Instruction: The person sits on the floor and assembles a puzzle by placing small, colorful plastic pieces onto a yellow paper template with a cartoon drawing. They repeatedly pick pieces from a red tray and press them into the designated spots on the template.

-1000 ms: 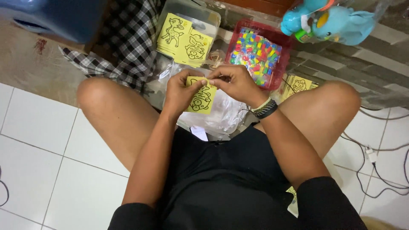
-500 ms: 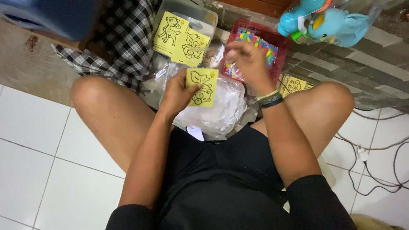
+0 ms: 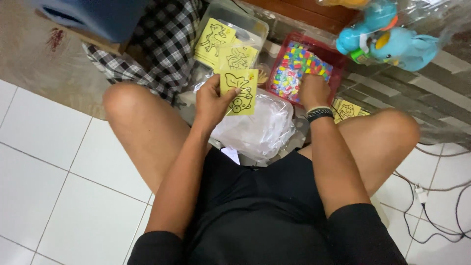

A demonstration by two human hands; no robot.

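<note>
White tiled floor point(image 3: 59, 196), seated person viewed from above, knees spread; goods laid out between the legs toward 12 o'clock.

Item 1: yellow card point(image 3: 239, 91), small, printed with a black line-drawn cartoon figure. Held upright in the left hand point(image 3: 212, 100), thumb across the face near its left edge, fingers behind. Judged light, thin and semi-stiff; bends easily, creases if squeezed. Best held by one edge, as now, off the printed middle.

Item 2: red tray point(image 3: 335, 60) at 1 o'clock from the card, filled with small multicoloured pieces. Right hand point(image 3: 314, 91), with a dark wristband, reaches palm down into its near side; fingers curled among the pieces, whether anything is pinched cannot be told. The pieces look tiny, light and prone to scatter.

Item 3: clear plastic bag point(image 3: 257, 128), crumpled, at 6 o'clock just below the card; soft, slippery.

Item 4: clear box point(image 3: 255, 24) at 11 o'clock, holding more yellow cards point(image 3: 218, 41).

Item 5: checked cloth point(image 3: 157, 49) at 10 o'clock; blue toy point(image 3: 392, 41) at 2 o'clock; cables point(image 3: 431, 196) on the floor at 4 o'clock.
</note>
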